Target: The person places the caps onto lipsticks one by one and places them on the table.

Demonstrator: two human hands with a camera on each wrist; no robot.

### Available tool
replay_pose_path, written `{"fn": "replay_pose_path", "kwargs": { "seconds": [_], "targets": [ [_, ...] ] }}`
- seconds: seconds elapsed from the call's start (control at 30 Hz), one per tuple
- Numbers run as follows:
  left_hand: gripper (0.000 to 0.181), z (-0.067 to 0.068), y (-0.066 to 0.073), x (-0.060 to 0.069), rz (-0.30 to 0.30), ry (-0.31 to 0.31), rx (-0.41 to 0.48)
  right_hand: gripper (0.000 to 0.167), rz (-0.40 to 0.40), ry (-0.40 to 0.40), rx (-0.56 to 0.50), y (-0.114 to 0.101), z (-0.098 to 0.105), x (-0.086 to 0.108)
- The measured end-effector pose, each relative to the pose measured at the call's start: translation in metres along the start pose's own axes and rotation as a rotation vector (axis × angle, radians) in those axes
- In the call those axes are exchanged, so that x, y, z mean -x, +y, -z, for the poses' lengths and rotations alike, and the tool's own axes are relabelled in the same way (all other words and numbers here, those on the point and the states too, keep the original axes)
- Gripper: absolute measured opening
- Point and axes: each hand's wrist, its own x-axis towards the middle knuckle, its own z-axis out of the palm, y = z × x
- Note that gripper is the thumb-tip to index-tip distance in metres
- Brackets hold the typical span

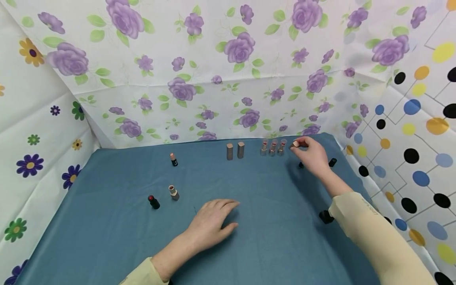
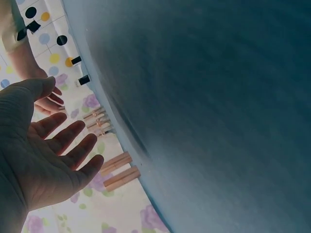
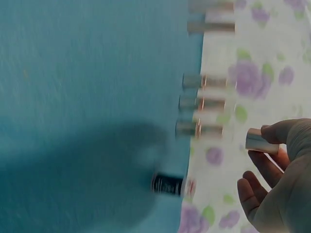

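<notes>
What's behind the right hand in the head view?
A black tube peeks out below the right hand, another black piece beside its wrist; whatever else the hand covers can't be seen.

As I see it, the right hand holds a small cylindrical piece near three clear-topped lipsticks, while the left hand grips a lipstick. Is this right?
Not entirely: the left hand grips no lipstick; the left wrist view shows it empty, with its fingers apart. The right hand does hold a small cylindrical piece near three clear-topped lipsticks.
</notes>
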Motion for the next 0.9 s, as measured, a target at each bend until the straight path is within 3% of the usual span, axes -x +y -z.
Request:
{"fn": "replay_pose_path", "kwargs": {
  "seconds": [0.13, 0.27, 0.43, 0.63, 0.7, 0.77, 0.9],
  "targets": [
    [0.059, 0.003, -0.004, 0.001, 0.016, 0.005, 0.001, 0.038, 0.015, -0.032, -0.091, -0.012, -0.015, 0.014],
    [0.058, 0.005, -0.007, 0.002, 0.030, 0.015, 0.002, 0.038, -0.023, -0.102, -0.234, -0.023, -0.030, 0.032],
    [0.059, 0.007, -0.010, 0.003, 0.049, 0.023, -0.004, 0.048, -0.176, -0.199, -0.464, -0.030, -0.049, 0.055],
    [0.058, 0.009, -0.012, 0.005, 0.068, 0.041, -0.009, 0.052, -0.479, -0.222, -0.869, -0.030, -0.073, 0.075],
    [0.058, 0.010, -0.014, 0.006, 0.072, 0.049, -0.011, 0.048, -0.547, -0.221, -0.963, -0.030, -0.079, 0.081],
    [0.058, 0.013, -0.015, 0.007, 0.073, 0.061, -0.011, 0.046, -0.583, -0.223, -0.996, -0.031, -0.084, 0.085],
    [0.057, 0.026, -0.020, 0.010, 0.073, 0.102, -0.036, 0.045, -0.584, -0.211, -0.995, -0.031, -0.088, 0.090]
  ]
}}
